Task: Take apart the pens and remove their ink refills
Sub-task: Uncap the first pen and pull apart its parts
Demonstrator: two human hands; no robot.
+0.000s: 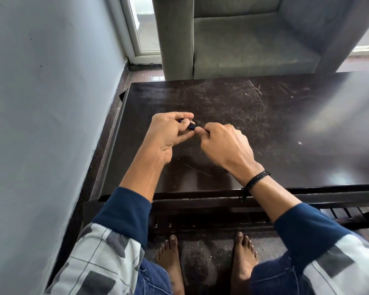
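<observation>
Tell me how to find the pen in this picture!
Look at the dark wooden table in front of the grey armchair. Two hands meet above it; the dark blue pen is pinched between the left hand and right hand.

Dark blue pen (190,126) over dark brown (scratched) table (264,124).

no readable text, no labels, no brands, no numbers on any surface
</observation>
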